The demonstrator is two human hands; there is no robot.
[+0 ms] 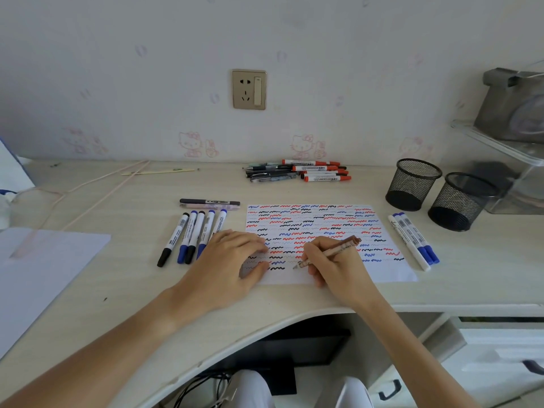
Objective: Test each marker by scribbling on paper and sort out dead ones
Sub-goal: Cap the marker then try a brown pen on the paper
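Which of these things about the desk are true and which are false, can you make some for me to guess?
1. The right hand holds a brown pen with its tip on the paper. True.
2. The left hand holds a marker. False: it rests flat on the paper's left edge and holds nothing.
3. Both mesh cups are full of markers. False: no markers show in them.
4. The red-capped markers lie at the back of the desk, near the wall. True.
5. The paper is blank. False: red, blue and black squiggles cover most of it.
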